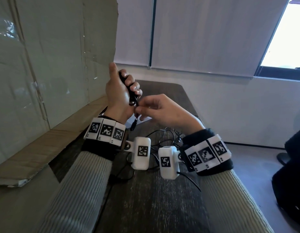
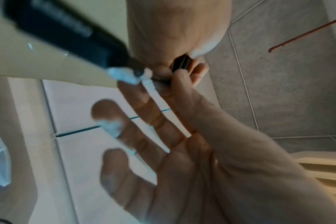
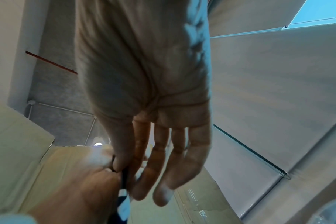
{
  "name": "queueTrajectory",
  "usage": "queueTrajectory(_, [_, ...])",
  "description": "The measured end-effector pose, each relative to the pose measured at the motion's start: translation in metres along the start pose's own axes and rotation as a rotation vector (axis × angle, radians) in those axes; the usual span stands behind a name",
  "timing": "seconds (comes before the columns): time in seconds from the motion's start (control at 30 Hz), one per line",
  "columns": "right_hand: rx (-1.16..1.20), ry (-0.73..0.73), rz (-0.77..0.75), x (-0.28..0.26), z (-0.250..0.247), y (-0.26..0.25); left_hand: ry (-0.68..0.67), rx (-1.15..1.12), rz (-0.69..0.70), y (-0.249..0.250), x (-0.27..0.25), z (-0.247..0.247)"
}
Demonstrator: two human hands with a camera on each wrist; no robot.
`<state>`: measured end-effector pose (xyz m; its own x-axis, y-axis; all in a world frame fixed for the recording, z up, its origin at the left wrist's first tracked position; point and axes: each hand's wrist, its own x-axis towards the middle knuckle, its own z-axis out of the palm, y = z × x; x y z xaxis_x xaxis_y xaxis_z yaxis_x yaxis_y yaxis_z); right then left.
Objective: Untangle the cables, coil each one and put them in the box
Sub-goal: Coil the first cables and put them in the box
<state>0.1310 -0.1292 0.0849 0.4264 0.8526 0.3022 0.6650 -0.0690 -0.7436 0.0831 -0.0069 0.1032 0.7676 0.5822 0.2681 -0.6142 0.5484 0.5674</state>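
Head view: the left hand (image 1: 118,96) is raised above the table (image 1: 146,199), fingers curled round a black coil (image 1: 129,89) of cable. The right hand (image 1: 160,109) meets it just to the right, thumb and forefinger pinching the coil's loose end; the remaining fingers are relaxed. Below the pinch a black plug (image 1: 133,126) with a white band hangs free. The other cables (image 1: 162,137) lie tangled on the table near the wrists, partly hidden behind the wrist cameras. The box (image 1: 45,81), cardboard with taped seams, stands at the left, one flap (image 1: 36,152) lying down on the table edge.

Left wrist view: blurred; the plug (image 2: 67,33) crosses the upper left, and the right hand's fingertips (image 2: 182,78) close on the cable next to it.

Right wrist view: the right hand (image 3: 144,106) pinches the cable (image 3: 125,174) against the left hand (image 3: 82,189); the box (image 3: 19,136) lies behind.
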Motion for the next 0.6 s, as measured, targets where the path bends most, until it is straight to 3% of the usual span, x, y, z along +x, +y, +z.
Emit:
queueTrajectory(0.17, [-0.22,-0.142,0.0,-0.005,-0.013,0.004,0.007,-0.189,0.004,0.017,0.008,-0.016])
queueTrajectory(0.3, [-0.189,-0.087,-0.004,-0.004,-0.01,0.006,0.075,-0.177,0.058,0.033,0.009,-0.025])
queueTrajectory(0.47, [-0.327,-0.082,0.02,0.0,-0.004,0.004,-0.035,-0.098,-0.062,0.032,0.009,-0.025])
queueTrajectory(0.6, [-0.21,-0.034,0.047,0.0,-0.005,0.003,-0.021,-0.024,-0.003,0.031,0.009,-0.022])
